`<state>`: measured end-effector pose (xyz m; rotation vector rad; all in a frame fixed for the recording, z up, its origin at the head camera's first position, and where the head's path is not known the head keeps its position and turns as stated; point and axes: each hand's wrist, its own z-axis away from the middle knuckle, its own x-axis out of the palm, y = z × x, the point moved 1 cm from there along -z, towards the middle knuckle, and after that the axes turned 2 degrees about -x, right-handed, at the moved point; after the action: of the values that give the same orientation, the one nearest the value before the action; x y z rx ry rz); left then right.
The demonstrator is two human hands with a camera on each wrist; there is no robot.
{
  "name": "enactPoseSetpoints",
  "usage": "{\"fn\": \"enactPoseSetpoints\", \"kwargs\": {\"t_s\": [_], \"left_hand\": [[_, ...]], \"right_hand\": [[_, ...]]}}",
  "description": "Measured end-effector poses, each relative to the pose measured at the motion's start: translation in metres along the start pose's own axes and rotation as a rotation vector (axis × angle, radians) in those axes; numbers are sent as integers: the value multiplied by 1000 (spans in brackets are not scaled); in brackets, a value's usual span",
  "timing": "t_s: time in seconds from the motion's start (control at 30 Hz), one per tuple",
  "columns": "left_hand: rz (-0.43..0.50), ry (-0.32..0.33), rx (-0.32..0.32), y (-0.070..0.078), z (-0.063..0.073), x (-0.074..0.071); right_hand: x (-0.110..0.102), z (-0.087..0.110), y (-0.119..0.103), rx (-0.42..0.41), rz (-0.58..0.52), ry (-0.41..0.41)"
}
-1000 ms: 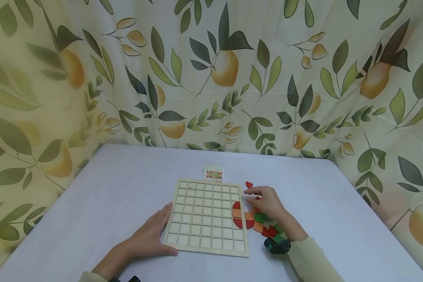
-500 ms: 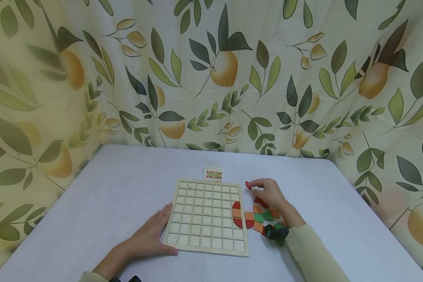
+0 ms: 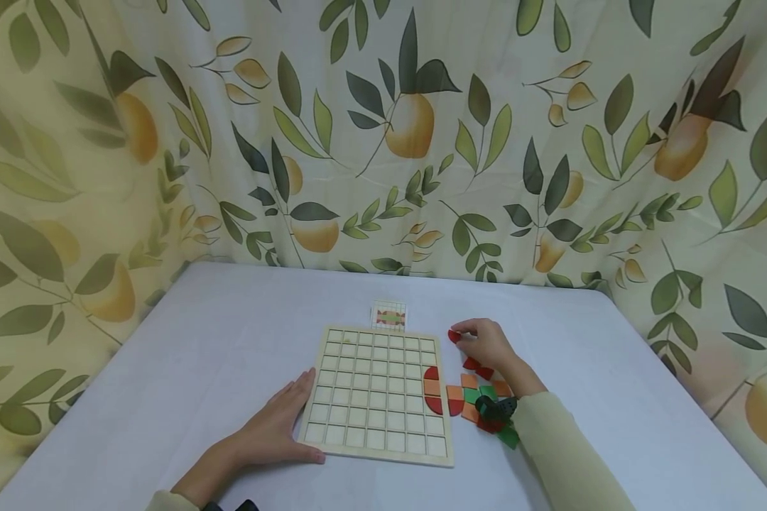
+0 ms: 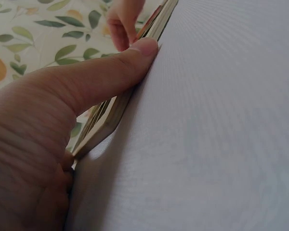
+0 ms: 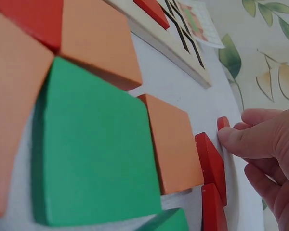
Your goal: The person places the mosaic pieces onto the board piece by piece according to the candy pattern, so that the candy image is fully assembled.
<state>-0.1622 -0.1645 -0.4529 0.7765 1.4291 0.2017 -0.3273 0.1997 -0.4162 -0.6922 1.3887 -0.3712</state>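
Observation:
A square wooden grid board (image 3: 373, 419) lies flat on the table. My left hand (image 3: 278, 419) rests against its near left corner, thumb along the front edge and fingers along the left side. In the left wrist view the thumb (image 4: 101, 79) lies straight against the board's rim. Beyond the board's far right corner, my right hand (image 3: 488, 344) pinches a small red curved-edge block (image 3: 454, 336) between thumb and fingers. The right wrist view shows this red block (image 5: 223, 123) at the fingertips. Two red blocks and an orange square lie on the board's right side.
Loose red, orange and green blocks (image 3: 469, 394) lie right of the board, partly hidden by the right wrist. A pattern card (image 3: 389, 315) showing a coloured design stands behind the board. A leaf-print curtain (image 3: 358, 177) hangs past the white table's (image 3: 243, 341) far edge.
My right hand has moved away from the board's right edge toward the far side and has taken hold of the lone red block. The left hand has stayed on the board.

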Motion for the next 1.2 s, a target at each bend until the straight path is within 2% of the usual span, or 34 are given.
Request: {"fn": "enactPoseSetpoints", "kwargs": {"t_s": [0.4,0.77,0.87,1.2], "left_hand": [[-4,-7,4,3,0,-1],[-10,-1,5,1,0,-1],[-9,0,5,1,0,-1],[-7,1,4,0,0,0]], "right_hand": [[5,9,0,-7,-8,59],[8,14,-7,10,-8,81],[7,14,-9,-9,22,61],[5,4,-14,-65,71,-83]]}}
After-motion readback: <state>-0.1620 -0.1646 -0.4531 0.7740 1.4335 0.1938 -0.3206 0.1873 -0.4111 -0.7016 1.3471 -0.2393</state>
